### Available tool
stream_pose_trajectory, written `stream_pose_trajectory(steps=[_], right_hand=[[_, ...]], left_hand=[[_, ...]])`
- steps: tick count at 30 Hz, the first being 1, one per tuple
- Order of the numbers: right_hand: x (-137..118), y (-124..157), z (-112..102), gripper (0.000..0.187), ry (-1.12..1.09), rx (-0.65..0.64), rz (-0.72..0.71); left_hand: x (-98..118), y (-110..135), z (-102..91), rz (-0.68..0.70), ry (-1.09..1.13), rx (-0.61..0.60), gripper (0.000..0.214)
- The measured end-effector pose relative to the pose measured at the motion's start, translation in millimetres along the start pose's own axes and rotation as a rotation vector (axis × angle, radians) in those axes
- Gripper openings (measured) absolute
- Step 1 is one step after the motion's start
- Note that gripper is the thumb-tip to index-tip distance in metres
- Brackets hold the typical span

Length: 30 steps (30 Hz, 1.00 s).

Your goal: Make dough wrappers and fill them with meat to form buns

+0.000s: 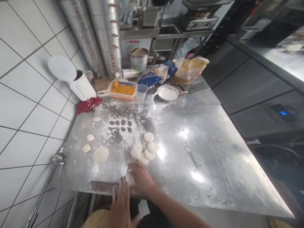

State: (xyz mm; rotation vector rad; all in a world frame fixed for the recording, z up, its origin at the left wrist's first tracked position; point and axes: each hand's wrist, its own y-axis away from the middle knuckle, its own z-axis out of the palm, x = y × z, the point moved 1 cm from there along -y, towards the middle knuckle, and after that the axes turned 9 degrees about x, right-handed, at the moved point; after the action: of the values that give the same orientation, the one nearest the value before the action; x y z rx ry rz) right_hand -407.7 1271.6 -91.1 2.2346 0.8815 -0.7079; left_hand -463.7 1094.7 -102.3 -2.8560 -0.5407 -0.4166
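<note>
My left hand [121,198] lies with straight fingers over a brown rolling pin [102,186] at the table's near edge; the pin is blurred. Just right of it, my right hand [140,177] has its fingers curled over a pale dough round [129,177], whose right part is hidden beneath them. Beyond the right fingertips sits a cluster of several flattened dough pieces [149,154], some overlapping. A larger rolled-out dough disc [101,155] lies flat to the left, with two small dough pieces [86,148] beside it.
Scattered flour [128,134] covers the middle of the steel table [201,133]. A flat metal spatula [191,155] lies to the right. Along the back stand a tub of orange filling [123,90], a clear cup [142,92], a flour bowl [167,93] and bags [190,69]. A tiled wall borders the left.
</note>
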Motion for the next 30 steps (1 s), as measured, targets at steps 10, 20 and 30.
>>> stream_pose_trajectory(steps=[10, 20, 30], right_hand=[[-1, 3, 1, 0.023, -0.008, 0.063, 0.062], [12, -5, -3, 0.017, -0.039, 0.059, 0.063], [14, 6, -7, 0.027, -0.083, 0.109, 0.084]], left_hand=[[7, -17, 7.2, -0.008, -0.029, -0.064, 0.111], [6, -35, 11.5, -0.001, -0.009, -0.034, 0.107], [12, -48, 20.0, -0.017, -0.035, -0.024, 0.093]])
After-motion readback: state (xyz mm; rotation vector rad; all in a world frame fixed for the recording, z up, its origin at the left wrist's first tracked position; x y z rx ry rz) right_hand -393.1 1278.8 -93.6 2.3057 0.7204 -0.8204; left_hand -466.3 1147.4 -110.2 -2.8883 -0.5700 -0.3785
